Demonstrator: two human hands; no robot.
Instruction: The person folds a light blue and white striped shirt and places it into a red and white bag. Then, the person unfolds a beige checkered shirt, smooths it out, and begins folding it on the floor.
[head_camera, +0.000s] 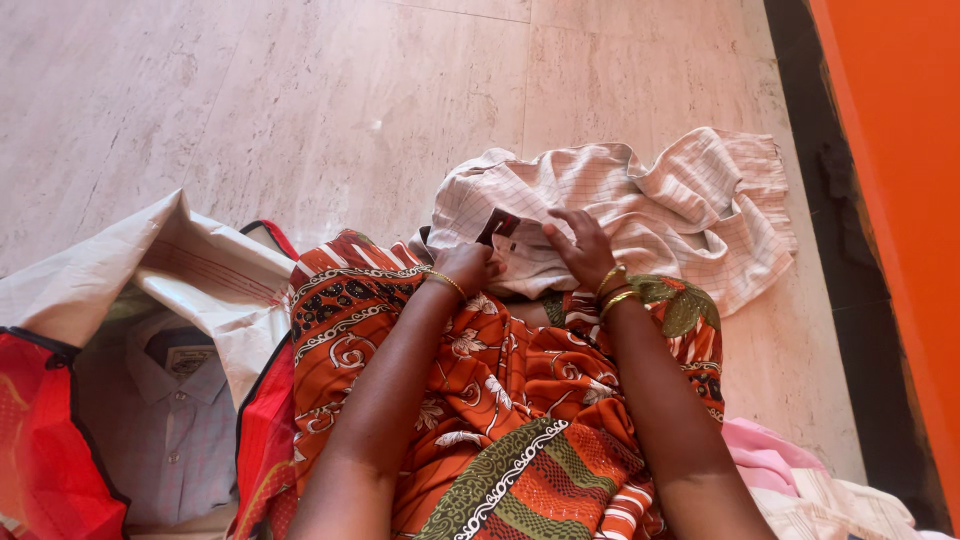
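**Hands on the checked shirt at my knees**

Left hand (468, 265) is curled shut, its fingers pinching the near edge of the checked shirt (640, 205) right beside the dark tag (498, 226) at the collar. My right hand (583, 250) lies flat on the same cloth, fingers spread and pressing down, gripping nothing. Gold bangles sit on both my wrists.

The shirt, off-white with thin lines, is crumpled on the pale stone floor (300, 110) just past my knees, one sleeve thrown out to the right toward the orange wall (900, 200). My lap is covered by an orange patterned sari (480, 400), and the shirt's near edge touches it.

To my left stands a red bag (40, 440), open at the top, with a whitish lining folded outward. Inside it lies a folded light shirt (165, 420), collar up and buttoned. At my right hip rests a small heap of pink and cream clothes (800, 485), partly cut off by the picture's edge.
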